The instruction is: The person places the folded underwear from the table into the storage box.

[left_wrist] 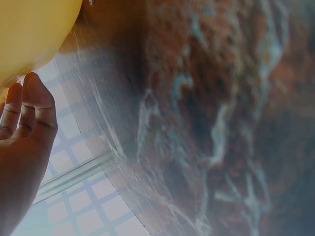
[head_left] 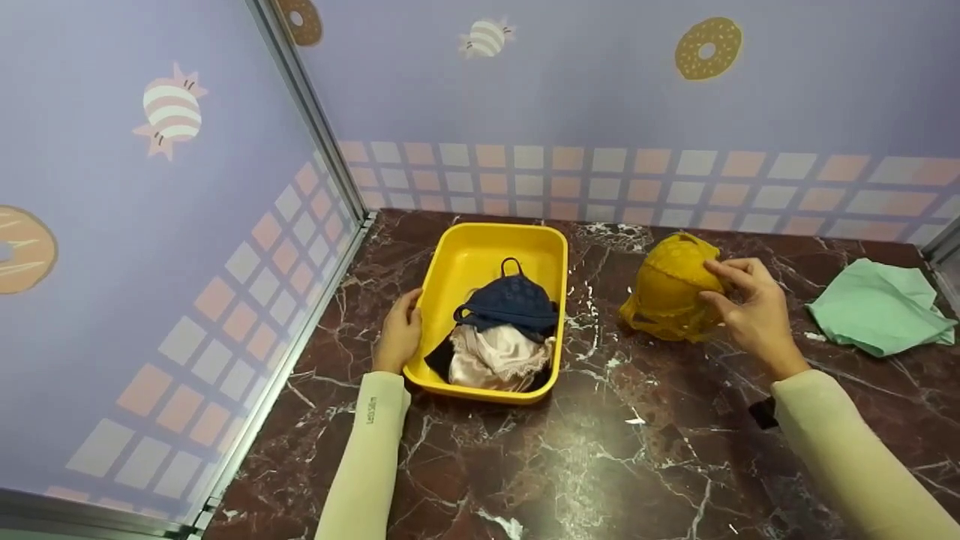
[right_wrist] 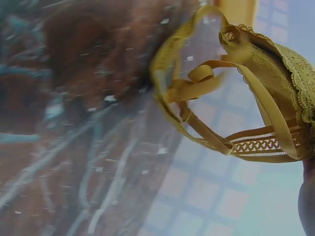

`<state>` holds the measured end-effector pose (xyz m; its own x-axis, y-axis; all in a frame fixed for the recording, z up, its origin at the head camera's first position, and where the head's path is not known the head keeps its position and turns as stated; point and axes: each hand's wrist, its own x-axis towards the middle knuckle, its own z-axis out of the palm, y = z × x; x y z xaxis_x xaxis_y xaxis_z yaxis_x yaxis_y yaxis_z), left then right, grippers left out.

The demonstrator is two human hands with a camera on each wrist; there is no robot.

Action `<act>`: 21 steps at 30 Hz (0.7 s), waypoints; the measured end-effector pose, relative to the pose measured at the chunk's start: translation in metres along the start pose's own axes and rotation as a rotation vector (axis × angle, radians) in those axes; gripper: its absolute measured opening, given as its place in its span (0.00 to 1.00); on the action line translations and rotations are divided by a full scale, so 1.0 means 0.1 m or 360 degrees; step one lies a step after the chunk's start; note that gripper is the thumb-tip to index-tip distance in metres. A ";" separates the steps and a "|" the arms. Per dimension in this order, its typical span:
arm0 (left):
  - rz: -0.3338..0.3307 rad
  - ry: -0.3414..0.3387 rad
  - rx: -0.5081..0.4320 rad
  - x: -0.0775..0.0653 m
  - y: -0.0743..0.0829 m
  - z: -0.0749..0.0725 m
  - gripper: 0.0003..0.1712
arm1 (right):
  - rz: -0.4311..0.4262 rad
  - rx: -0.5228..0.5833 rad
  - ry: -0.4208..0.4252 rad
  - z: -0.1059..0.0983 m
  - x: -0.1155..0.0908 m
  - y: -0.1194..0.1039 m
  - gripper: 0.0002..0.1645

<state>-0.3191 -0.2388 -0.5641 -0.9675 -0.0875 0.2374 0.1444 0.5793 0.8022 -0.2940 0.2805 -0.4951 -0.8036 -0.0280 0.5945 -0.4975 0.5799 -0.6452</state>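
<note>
My right hand [head_left: 757,315] pinches a yellow lace bra [head_left: 670,281] between thumb and fingers at its right side, over the table right of the tub. Its loose straps and band dangle in a loop in the right wrist view, with the scalloped cup [right_wrist: 295,69] at the right edge. My left hand [head_left: 399,331] rests against the left side of a yellow plastic tub [head_left: 461,244], its fingers [left_wrist: 39,98] touching the outer wall. Inside the tub lie a navy bra [head_left: 514,300] with a strap loop standing up and, nearer, a pale pink satin garment [head_left: 499,356] over something black.
A mint green cloth [head_left: 881,307] lies crumpled at the far right. The dark red marbled table [head_left: 585,465] meets a patterned wall [head_left: 585,97] at the back and another panel [head_left: 247,187] at the left, joined by a metal corner strip.
</note>
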 end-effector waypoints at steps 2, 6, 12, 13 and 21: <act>0.0001 -0.0001 0.0001 0.00 0.01 0.00 0.21 | -0.0035 0.0013 0.0016 -0.01 0.04 -0.07 0.27; -0.0002 -0.0005 -0.0012 0.00 0.01 -0.01 0.21 | -0.0092 0.0031 0.0026 -0.02 0.09 -0.18 0.27; -0.0002 0.0005 -0.0022 0.01 -0.01 -0.01 0.21 | -0.0197 0.0006 -0.0001 -0.06 0.15 -0.37 0.28; -0.0005 0.0004 -0.0022 0.01 -0.01 -0.02 0.21 | -0.0216 -0.0001 -0.0003 -0.07 0.16 -0.40 0.28; -0.0008 0.0005 -0.0027 0.01 0.00 0.00 0.21 | -0.0424 0.0089 0.0050 -0.15 0.25 -1.00 0.27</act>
<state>-0.3204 -0.2389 -0.5642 -0.9676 -0.0927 0.2349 0.1431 0.5650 0.8126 -0.2593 0.2337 -0.4089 -0.6317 -0.1477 0.7610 -0.7081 0.5096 -0.4888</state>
